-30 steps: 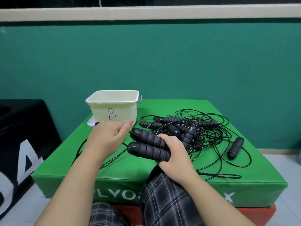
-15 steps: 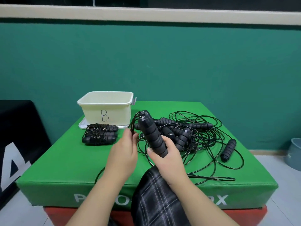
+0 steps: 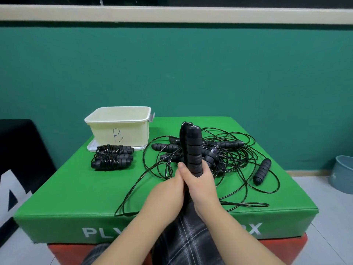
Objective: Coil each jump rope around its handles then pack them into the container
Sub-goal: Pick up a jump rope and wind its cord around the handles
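Observation:
My right hand (image 3: 200,185) grips a pair of black ribbed jump rope handles (image 3: 193,150), held upright side by side. My left hand (image 3: 170,188) presses against it from the left, fingers closed on the black cord low by the handles. Behind them lies a tangled pile of loose ropes and handles (image 3: 225,152). One loose handle (image 3: 262,171) lies at the right. A coiled rope bundle (image 3: 112,157) rests in front of the cream container (image 3: 99,120) marked B, which stands at the back left of the green box.
Everything sits on a green plyo box (image 3: 80,190) stacked on a red one (image 3: 286,249). A black mat (image 3: 21,159) is at the left, a grey-blue bucket (image 3: 343,173) on the floor at the right. A green wall rises behind.
The handles have swung from lying sideways to standing upright. My left hand moved from out at the left in against my right hand. The coiled bundle is now uncovered.

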Motion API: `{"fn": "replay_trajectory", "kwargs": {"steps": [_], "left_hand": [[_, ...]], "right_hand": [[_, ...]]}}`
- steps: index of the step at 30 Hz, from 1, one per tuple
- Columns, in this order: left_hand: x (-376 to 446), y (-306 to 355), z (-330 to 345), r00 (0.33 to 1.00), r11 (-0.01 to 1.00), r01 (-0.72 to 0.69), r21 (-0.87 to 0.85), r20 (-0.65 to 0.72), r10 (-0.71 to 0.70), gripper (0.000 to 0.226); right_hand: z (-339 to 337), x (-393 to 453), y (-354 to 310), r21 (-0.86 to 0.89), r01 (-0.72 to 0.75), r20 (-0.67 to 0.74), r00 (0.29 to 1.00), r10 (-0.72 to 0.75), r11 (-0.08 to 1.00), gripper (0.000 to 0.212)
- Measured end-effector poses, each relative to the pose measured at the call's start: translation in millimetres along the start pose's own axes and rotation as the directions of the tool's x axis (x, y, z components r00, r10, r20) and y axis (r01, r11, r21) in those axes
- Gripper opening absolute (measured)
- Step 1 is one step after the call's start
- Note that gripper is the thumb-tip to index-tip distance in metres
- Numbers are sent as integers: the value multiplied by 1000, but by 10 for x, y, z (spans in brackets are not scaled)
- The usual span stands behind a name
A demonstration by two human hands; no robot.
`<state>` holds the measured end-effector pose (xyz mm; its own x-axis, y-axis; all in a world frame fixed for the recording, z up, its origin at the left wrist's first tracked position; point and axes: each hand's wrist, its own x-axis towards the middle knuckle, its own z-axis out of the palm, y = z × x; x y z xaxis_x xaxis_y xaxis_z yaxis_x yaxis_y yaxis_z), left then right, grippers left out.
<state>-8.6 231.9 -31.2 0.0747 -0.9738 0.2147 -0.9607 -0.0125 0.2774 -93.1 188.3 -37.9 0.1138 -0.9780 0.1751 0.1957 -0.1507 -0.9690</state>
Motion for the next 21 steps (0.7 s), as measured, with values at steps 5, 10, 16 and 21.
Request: {"fn": "replay_trajectory", "kwargs": {"steps": [5,10,16,21], "left_hand": [[16,-89,-184,982,989,-134,63,143,124,35],[-8,-453,-491,955,968,-196,158,253,152,37],[87,-1025,-799,967,965,-187,183,208,147,32],[300,-1098,-951,993,961,-27,274,-102,57,27]], "right_hand": [[-21,12,-15,42,-43,-47,998,45,998,22],[-37,44,-38,176,-136,-99,983,155,975,8],[-94,-42,-10,-46,43,-42,998,-45,998,10],[-40,-119,-7,-214,296,132,953,-273,931,32]]}}
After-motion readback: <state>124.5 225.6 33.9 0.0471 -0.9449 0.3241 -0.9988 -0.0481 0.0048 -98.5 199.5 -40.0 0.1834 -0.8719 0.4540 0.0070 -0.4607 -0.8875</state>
